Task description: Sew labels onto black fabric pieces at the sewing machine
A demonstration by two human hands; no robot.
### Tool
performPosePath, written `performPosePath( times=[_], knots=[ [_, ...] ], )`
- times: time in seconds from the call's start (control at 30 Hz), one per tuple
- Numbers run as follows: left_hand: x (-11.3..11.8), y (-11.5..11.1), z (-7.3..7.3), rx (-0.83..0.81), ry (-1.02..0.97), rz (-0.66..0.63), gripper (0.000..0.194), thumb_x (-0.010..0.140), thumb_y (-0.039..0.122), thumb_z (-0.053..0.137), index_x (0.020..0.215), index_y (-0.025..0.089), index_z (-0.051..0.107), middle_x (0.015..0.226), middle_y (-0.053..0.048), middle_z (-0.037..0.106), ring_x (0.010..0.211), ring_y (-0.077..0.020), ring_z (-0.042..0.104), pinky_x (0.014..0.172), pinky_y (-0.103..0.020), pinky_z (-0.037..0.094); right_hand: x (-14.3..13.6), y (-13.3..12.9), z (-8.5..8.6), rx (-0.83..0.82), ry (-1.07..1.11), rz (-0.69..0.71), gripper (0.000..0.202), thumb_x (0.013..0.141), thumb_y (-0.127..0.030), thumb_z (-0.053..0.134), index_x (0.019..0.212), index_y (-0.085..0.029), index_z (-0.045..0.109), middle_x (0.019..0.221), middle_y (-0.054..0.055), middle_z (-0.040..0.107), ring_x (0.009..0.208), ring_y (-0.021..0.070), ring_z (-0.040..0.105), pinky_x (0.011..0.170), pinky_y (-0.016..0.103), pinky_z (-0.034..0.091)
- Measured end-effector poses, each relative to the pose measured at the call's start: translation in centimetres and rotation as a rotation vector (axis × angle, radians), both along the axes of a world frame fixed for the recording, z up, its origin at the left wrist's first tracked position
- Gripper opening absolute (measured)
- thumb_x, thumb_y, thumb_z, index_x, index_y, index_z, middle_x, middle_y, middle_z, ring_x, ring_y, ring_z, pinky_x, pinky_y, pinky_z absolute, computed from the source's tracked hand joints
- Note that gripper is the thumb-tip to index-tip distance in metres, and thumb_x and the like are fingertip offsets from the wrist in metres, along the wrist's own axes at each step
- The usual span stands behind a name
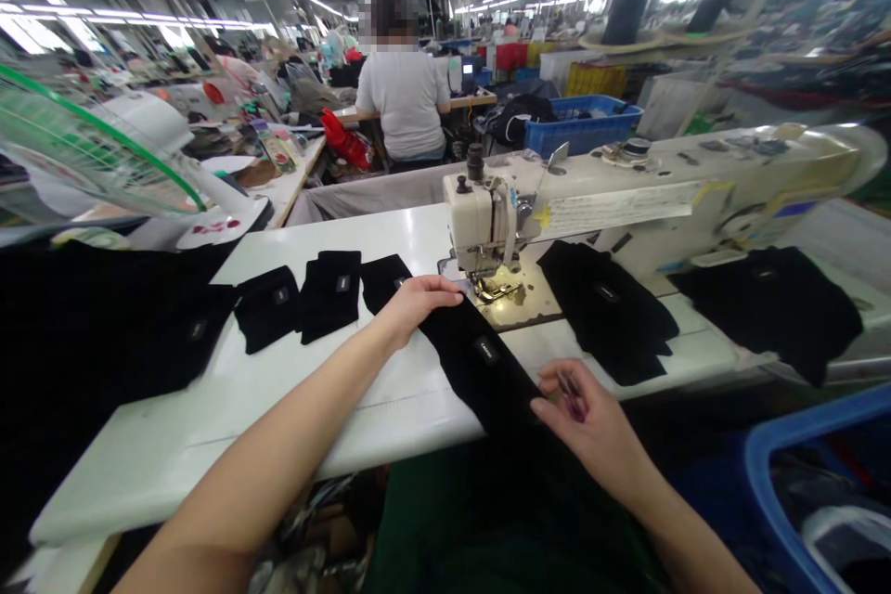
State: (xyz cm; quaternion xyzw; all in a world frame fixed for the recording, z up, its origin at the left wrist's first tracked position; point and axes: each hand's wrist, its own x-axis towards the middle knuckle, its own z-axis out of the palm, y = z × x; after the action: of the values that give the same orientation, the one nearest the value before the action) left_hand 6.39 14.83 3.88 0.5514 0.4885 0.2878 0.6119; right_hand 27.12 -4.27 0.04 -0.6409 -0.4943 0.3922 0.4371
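Observation:
A long black fabric piece [459, 334] with a small woven label [485, 351] lies slantwise on the white table, its near end hanging over the front edge. My left hand [418, 302] pinches its upper part, just left of the presser foot [496, 290]. At the lower right edge of the fabric, my right hand [585, 413] has thumb and forefinger closed. Tucked within its fingers is a small purple-and-metal tool [572, 397] that looks like thread snips. The sewing machine [480, 218] stands behind the fabric.
Labelled black pieces [330, 297] lie to the left on the white table [278, 413], beside a larger black pile [104, 334]. More black pieces [609, 311] rest at right. A green-rimmed fan [104, 135] stands left, a blue basket [758, 473] lower right. A person [404, 97] sits ahead.

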Motion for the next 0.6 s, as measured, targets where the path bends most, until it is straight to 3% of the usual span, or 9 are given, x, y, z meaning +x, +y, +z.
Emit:
performPosePath(
  times=[0.13, 0.23, 0.3, 0.4, 0.6],
  knots=[
    [2.0, 0.7, -2.2, 0.421, 0.303, -0.113, 0.007, 0.075, 0.014, 0.072, 0.077, 0.019, 0.076, 0.077, -0.001, 0.072, 0.077, -0.0168, 0.065, 0.081, -0.031, 0.05, -2.0, -1.1, -0.5, 0.059, -0.081, 0.172, 0.012, 0.088, -0.033, 0.061, 0.087, -0.021, 0.066, 0.074, -0.001, 0.061, 0.058, 0.0119, 0.052, 0.055, 0.024, 0.044],
    [2.6, 0.8, -3.6, 0.716, 0.436, -0.197, 0.012, 0.081, 0.012, 0.068, 0.084, 0.019, 0.077, 0.087, -0.004, 0.07, 0.087, -0.0189, 0.065, 0.087, -0.033, 0.05, -2.4, -1.4, -1.4, 0.166, -0.144, 0.214, 0.016, 0.087, -0.023, 0.062, 0.101, -0.022, 0.069, 0.085, 0.0, 0.067, 0.057, 0.0108, 0.053, 0.055, 0.023, 0.047],
    [2.6, 0.5, -4.0, 0.87, 0.536, -0.178, 0.009, 0.082, 0.015, 0.07, 0.089, 0.019, 0.075, 0.092, -0.005, 0.067, 0.092, -0.0216, 0.063, 0.088, -0.035, 0.05, -2.1, -1.4, -1.9, 0.287, -0.193, 0.25, 0.022, 0.09, -0.018, 0.058, 0.109, -0.023, 0.068, 0.094, 0.003, 0.07, 0.069, 0.0134, 0.063, 0.064, 0.024, 0.053],
    [2.3, -0.1, -3.9, 1.014, 0.688, -0.162, 0.008, 0.085, 0.021, 0.071, 0.092, 0.018, 0.072, 0.097, -0.008, 0.063, 0.095, -0.0247, 0.06, 0.085, -0.038, 0.05, -1.6, -1.3, -2.2, 0.457, -0.303, 0.294, 0.027, 0.095, -0.013, 0.05, 0.113, -0.022, 0.068, 0.1, 0.006, 0.071, 0.089, 0.0176, 0.069, 0.076, 0.028, 0.056],
    [1.5, -0.4, -3.9, 1.117, 0.764, -0.31, 0.019, 0.097, 0.022, 0.055, 0.094, 0.017, 0.073, 0.092, -0.009, 0.061, 0.089, -0.0229, 0.057, 0.082, -0.036, 0.05, -1.2, -0.7, -2.1, 0.532, -0.528, 0.278, 0.032, 0.095, -0.007, 0.045, 0.113, -0.021, 0.067, 0.099, 0.007, 0.07, 0.079, 0.0156, 0.069, 0.067, 0.025, 0.055]
  ],
)
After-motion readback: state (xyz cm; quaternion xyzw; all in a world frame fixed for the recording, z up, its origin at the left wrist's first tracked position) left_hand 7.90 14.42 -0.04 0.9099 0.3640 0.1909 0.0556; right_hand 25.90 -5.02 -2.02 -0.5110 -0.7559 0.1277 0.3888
